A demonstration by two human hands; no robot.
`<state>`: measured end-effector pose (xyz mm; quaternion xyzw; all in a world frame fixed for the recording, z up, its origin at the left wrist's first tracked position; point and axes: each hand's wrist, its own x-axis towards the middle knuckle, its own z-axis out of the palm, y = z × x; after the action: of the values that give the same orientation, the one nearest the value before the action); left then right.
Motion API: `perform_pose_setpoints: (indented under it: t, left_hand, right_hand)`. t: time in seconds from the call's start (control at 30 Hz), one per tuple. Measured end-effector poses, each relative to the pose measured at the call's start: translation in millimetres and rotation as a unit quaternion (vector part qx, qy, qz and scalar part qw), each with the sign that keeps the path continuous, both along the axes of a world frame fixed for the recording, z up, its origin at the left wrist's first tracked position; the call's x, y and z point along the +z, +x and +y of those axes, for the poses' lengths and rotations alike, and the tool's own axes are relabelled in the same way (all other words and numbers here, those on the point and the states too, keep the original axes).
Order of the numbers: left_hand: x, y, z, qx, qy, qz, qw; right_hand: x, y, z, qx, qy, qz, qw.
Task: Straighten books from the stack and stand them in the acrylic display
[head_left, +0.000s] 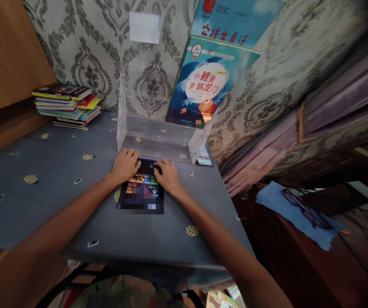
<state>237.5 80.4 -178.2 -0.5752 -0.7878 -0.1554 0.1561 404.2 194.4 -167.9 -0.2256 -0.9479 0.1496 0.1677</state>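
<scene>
Your left hand and right hand both lie palm down with the fingers loosely bent on the far end of the dark book. Neither is closed around it, and I cannot tell whether any fingertip hooks under the edge. The book lies flat on the grey-blue tablecloth, just in front of the clear acrylic stand. To my eye the glossy cover is slick and the cloth is soft, so press evenly with both hands and let your thumbs find the thin edge. The stand is hard, transparent and square-cornered, so keep your knuckles off its low front lip. A tall picture book leans in it at the right, and a stack of thin books sits well apart at the back left
</scene>
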Motion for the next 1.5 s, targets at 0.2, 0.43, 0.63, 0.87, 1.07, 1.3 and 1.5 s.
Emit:
perform_pose_setpoints:
  t: [0.2, 0.43, 0.63, 0.87, 1.07, 1.3, 1.5]
  left_hand:
    - [-1.0, -1, -1, 0.005, 0.002, 0.035, 0.999]
    - [1.7, 0, -2, -0.029, -0.002, -0.005, 1.000]
    - [0.2, -5, -1, -0.127, -0.008, -0.029, 0.991]
    - [1.9, -5, 0, -0.141, -0.020, -0.031, 0.989]
    - [1.9, -6, 0, -0.144, -0.007, -0.048, 0.988]
    - [0.9, -8, 0, -0.156, -0.004, -0.060, 0.986]
    - [2.0, -7, 0, -0.159, -0.005, -0.050, 0.986]
  right_hand:
    - [-12.7, 3, 2, 0.013, -0.005, 0.061, 0.998]
    - [-19.8, 7, 8, 0.015, -0.055, 0.093, 0.994]
    - [-23.0, 8, 9, 0.018, -0.065, 0.096, 0.993]
    - [-18.2, 8, 6, 0.019, -0.054, 0.086, 0.995]
    - [-17.1, 8, 5, 0.019, -0.053, 0.087, 0.995]
    - [-18.3, 8, 6, 0.018, -0.043, 0.087, 0.995]
    - [-24.3, 7, 12, 0.036, -0.050, 0.108, 0.992]
